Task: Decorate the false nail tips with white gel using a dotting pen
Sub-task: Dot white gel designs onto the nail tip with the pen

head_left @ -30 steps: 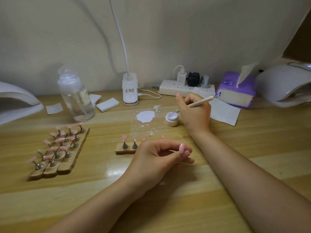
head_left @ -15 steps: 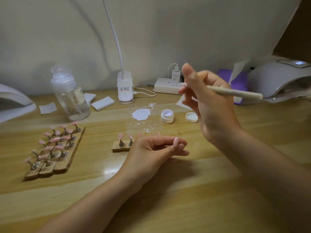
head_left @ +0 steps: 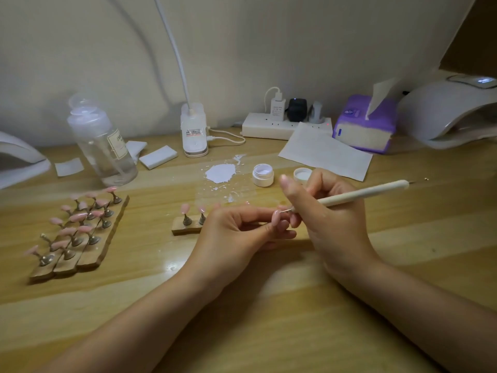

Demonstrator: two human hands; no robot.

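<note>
Dotting is in hand: the dotting pen (head_left: pixel 360 194) is pinched low on its shaft by the right hand (head_left: pixel 330 219), fingers curled round it in a writing grip, its fine metal tip brought to the false nail tip (head_left: pixel 276 221) held up by the left hand (head_left: pixel 236 232).

- Left hand: curled, nail tip pinched between thumb and fingers and tilted face-up toward the pen — presumably so the surface is presented flat and steadied. Whether tip and nail actually touch cannot be told.
- Both hands are kept low over the bench (head_left: pixel 269 305) with the forearms lying along it; the right fingers are tucked close against the left, judged to be a brace against tremor.
- Small wooden stand (head_left: pixel 188 224), just left of the left hand: two pink nail tips on pegs are seen, the rest hidden behind the hand.
- Larger stands (head_left: pixel 78 246), well to the left: many pink tips mounted on pegs, blurred.

Containers:
- Gel jar (head_left: pixel 263 175), open, white gel visible inside — set just beyond the hands, within easy reach for reloading.
- Its lid (head_left: pixel 302 175) is laid beside it, underside up.
- White smear (head_left: pixel 221 172) on the bench left of the jar, with flecks around it.
- Clear bottle (head_left: pixel 100 146) at the back left, clear liquid partway up.
</note>
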